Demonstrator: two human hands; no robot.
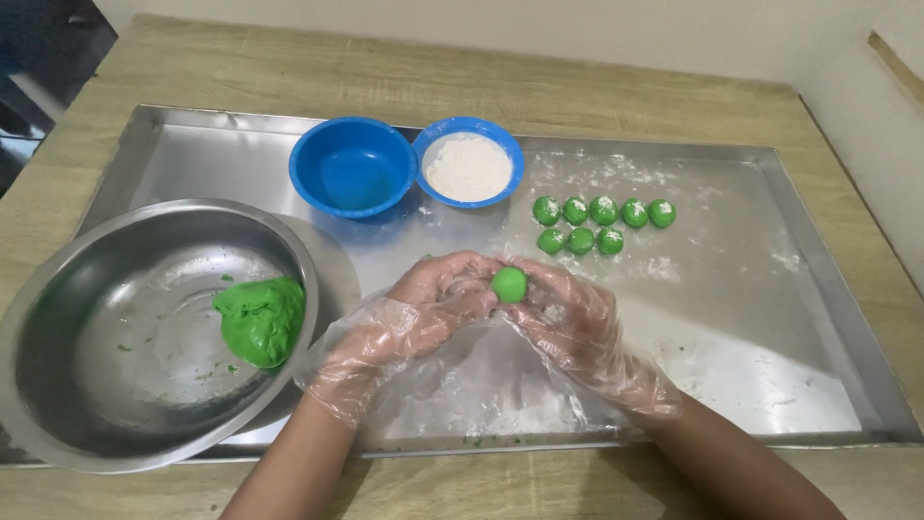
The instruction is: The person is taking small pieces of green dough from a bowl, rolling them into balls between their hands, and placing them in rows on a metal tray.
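- Dough ball (pixel 509 284), green, one: pinched between the fingertips of the left hand (pixel 438 294) and the right hand (pixel 568 323), held just above the steel tray (pixel 731 318).
- Both hands in clear plastic gloves, closed lightly on the ball.
- Handling note: light, even pressure and a steady turn would likely keep it round.
- Finished balls (pixel 603 223), eight: five in the back row, three in front.
- Blue bowls, two: one empty (pixel 352 166), one of white flour (pixel 469 162).
- Steel bowl (pixel 58 327), one, holding a dough lump (pixel 260 320).
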